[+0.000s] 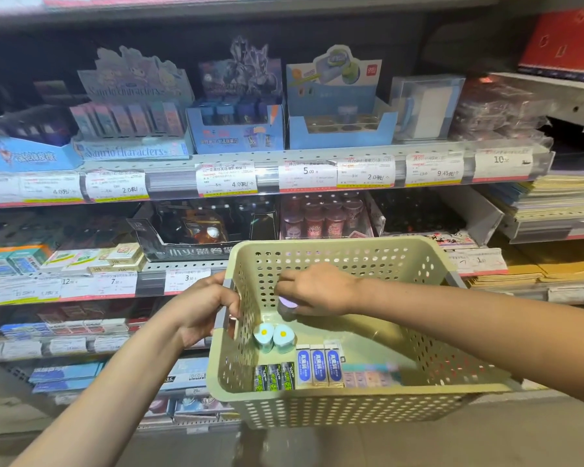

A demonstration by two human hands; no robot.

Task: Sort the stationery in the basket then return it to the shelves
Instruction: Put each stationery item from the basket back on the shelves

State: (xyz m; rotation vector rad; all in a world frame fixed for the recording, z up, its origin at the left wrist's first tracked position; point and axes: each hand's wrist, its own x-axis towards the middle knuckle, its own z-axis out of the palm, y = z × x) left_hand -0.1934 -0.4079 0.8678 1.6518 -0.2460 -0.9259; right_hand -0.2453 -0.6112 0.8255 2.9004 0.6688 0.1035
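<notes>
2 hands are busy at a pale green basket point(351, 409) held up before the shop shelves point(284, 163). The left hand point(203, 308) curls its fingers round the grey handle point(224, 308) on the basket's left rim. The right hand point(317, 289) reaches inside and pinches a small purple-topped sharpener point(286, 306) near the left wall. Below it stand 2 light blue sharpeners point(273, 337) side by side. Along the near wall lie 3 dark lead boxes point(273, 377), 3 blue-labelled erasers point(319, 365) and a blurred pastel pack point(371, 374).
</notes>
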